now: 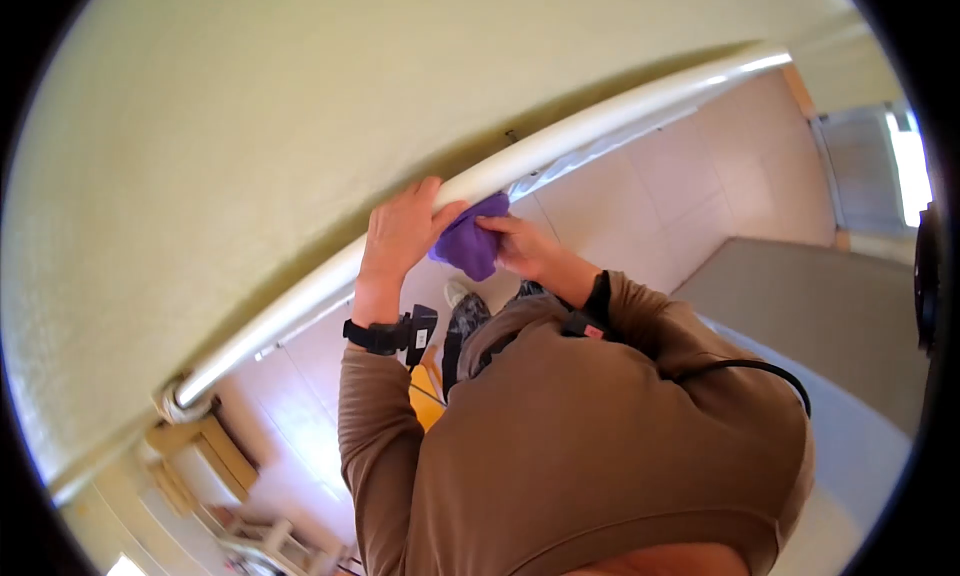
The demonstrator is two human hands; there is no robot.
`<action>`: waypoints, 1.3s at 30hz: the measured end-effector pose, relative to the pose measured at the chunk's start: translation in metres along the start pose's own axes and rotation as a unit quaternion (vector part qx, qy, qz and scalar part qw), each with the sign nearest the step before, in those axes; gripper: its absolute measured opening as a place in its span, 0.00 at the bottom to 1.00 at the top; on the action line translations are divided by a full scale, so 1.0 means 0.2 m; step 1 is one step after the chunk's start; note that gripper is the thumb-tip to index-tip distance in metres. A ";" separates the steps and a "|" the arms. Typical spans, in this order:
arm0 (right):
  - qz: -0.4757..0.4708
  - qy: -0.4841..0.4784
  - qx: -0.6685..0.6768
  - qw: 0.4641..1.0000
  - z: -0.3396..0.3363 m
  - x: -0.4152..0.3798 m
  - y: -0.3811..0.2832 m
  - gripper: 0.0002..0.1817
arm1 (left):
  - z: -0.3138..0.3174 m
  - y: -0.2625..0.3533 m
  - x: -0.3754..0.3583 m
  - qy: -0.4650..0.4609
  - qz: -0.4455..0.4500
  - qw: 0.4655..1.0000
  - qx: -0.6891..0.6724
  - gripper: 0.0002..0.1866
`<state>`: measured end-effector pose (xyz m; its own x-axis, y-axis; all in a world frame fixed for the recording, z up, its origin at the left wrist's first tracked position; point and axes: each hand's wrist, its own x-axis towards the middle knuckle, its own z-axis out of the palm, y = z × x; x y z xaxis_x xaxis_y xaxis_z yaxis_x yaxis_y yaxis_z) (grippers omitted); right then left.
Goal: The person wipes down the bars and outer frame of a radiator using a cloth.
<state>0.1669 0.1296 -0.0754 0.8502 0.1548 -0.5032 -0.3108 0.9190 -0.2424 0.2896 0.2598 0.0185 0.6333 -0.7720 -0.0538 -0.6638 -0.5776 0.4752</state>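
Note:
A long white tube (590, 126) runs slantwise along the pale wall. My left hand (398, 231) is closed over it, fingers on the wall side and thumb pointing towards a purple cloth (470, 248). That cloth hangs bunched just below the tube and touches its lower side. My right hand (525, 248) grips the cloth's right edge, with the thumb on top; some of its fingers are hidden behind the fabric. Both wrists carry black straps, with a small black device on the left one.
The pale wall (250, 96) fills the upper left. Below are the tiled floor (690, 176) and something yellow (426, 396) beside my legs. A grey-topped surface (800, 306) stands at right. Pale furniture (205, 461) sits at lower left, and a grey door (862, 171) at far right.

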 end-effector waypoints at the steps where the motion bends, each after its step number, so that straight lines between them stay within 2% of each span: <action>1: -0.026 0.049 0.008 0.998 -0.02 0.03 0.06 0.22 | 0.00 -0.02 0.01 -0.046 0.000 0.999 0.012 0.27; 2: -0.050 0.097 0.020 0.994 -0.05 0.06 0.10 0.20 | -0.01 -0.03 0.02 -0.091 -0.002 0.995 0.026 0.28; 3: -0.073 0.116 0.050 0.989 -0.09 0.10 0.14 0.18 | 0.00 -0.05 0.03 -0.098 0.025 0.994 0.029 0.29; 5: -0.080 0.098 0.105 0.986 -0.25 0.18 0.21 0.18 | -0.02 -0.03 0.05 -0.133 0.040 0.990 0.035 0.29; 7: -0.082 0.082 0.176 0.978 -0.27 0.17 0.26 0.17 | 0.00 -0.01 0.05 -0.186 0.050 0.980 0.048 0.29; 9: -0.123 0.170 0.139 0.968 -0.15 0.15 0.27 0.21 | 0.02 0.00 0.05 -0.130 0.046 0.987 0.078 0.29; 10: -0.134 0.169 0.168 0.962 -0.07 0.12 0.28 0.21 | 0.04 0.00 0.06 -0.150 0.063 0.982 0.094 0.29; 12: -0.200 0.165 0.014 0.966 0.08 0.02 0.30 0.28 | 0.11 -0.03 0.03 -0.057 0.091 0.988 0.108 0.30; 14: -0.217 0.123 -0.013 0.968 0.20 -0.09 0.26 0.34 | 0.13 -0.05 0.03 -0.057 0.110 0.982 0.145 0.29; 17: -0.204 0.153 -0.026 0.967 0.15 -0.04 0.24 0.35 | 0.14 -0.05 0.03 -0.035 0.080 0.981 0.176 0.27; 20: -0.175 0.175 -0.002 0.969 0.10 0.03 0.18 0.33 | 0.13 -0.07 0.05 -0.055 0.058 0.981 0.177 0.25; 23: -0.153 0.168 0.074 0.971 -0.11 0.17 0.24 0.30 | 0.15 -0.07 0.04 -0.058 0.056 0.982 0.173 0.24; 25: -0.108 0.158 0.206 0.960 -0.25 0.26 0.27 0.27 | 0.15 -0.04 0.06 -0.061 0.055 0.979 0.188 0.24; 26: -0.099 0.122 0.235 0.959 -0.31 0.30 0.30 0.24 | 0.13 -0.04 0.04 -0.053 0.056 0.978 0.192 0.23; 28: -0.109 0.183 0.211 0.954 -0.29 0.30 0.29 0.26 | 0.13 -0.04 0.04 -0.046 0.060 0.976 0.205 0.23; 29: -0.106 0.177 0.214 0.955 -0.28 0.31 0.28 0.26 | 0.14 -0.03 0.04 -0.038 0.072 0.974 0.210 0.23; 31: -0.094 0.243 0.109 0.959 -0.15 0.25 0.25 0.30 | 0.15 -0.05 0.04 -0.030 0.079 0.971 0.222 0.23; 32: -0.115 0.240 0.068 0.962 -0.08 0.21 0.24 0.38 | 0.16 -0.05 0.04 -0.022 0.089 0.970 0.224 0.23; 34: -0.196 0.246 -0.117 0.942 0.03 0.17 0.26 0.46 | 0.16 -0.03 0.05 -0.034 0.112 0.975 0.187 0.22; 36: -0.268 0.216 -0.194 0.919 0.12 0.11 0.26 0.49 | 0.16 -0.02 0.04 -0.044 0.077 0.979 0.183 0.21; 39: -0.250 0.197 -0.166 0.933 0.07 0.07 0.21 0.49 | 0.15 0.00 0.05 -0.053 0.085 0.983 0.156 0.20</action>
<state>0.1713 0.1764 -0.0804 0.7223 -0.4687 -0.5085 -0.0871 0.6678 -0.7393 0.2839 0.2449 -0.0078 0.4688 -0.8779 -0.0971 -0.8564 -0.4787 0.1933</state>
